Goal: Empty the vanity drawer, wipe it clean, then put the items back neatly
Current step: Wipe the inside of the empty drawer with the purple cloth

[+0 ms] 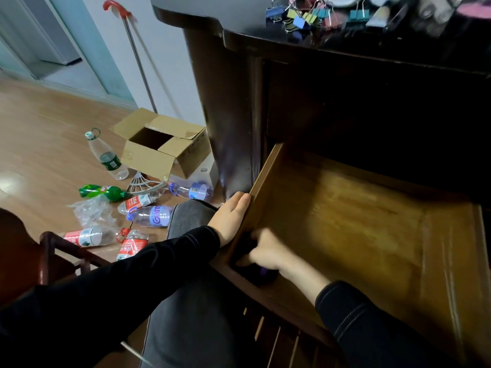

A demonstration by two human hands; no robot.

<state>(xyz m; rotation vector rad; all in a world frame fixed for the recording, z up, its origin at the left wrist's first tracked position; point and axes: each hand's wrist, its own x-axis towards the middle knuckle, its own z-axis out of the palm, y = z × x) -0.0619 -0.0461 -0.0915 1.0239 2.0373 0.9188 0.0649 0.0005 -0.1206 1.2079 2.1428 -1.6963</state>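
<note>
From where I sit, I judge this to be the wiping step: the pulled-out brown wooden vanity drawer (358, 221) shows a bare floor, with nothing visible in it except what my right hand (268, 252) is working on in the near left corner. That hand is blurred and curled down over a dark object with a purple edge (261, 274), probably a cloth or sponge, though I cannot tell which; I read the fingers as closed on it. My left hand (231, 217) is wrapped over the drawer's left side wall, fingers hooked on the top edge, steadying it. The drawer hangs out of the dark wooden vanity (265, 102), low and to the right of my knees, its boards worn and streaky with a dull sheen toward the right side. Up on the vanity top sits a heap of coloured binder clips (313, 15) beside other blurred bits, likely the removed contents. The next move, I think, calls for dragging the wiper out of the corner along the front wall and across the floor, pressing into the seams, while the left hand holds the drawer from sliding. On the floor to the left lie crushed plastic bottles (127, 216) and an open cardboard box (164, 147).
</note>
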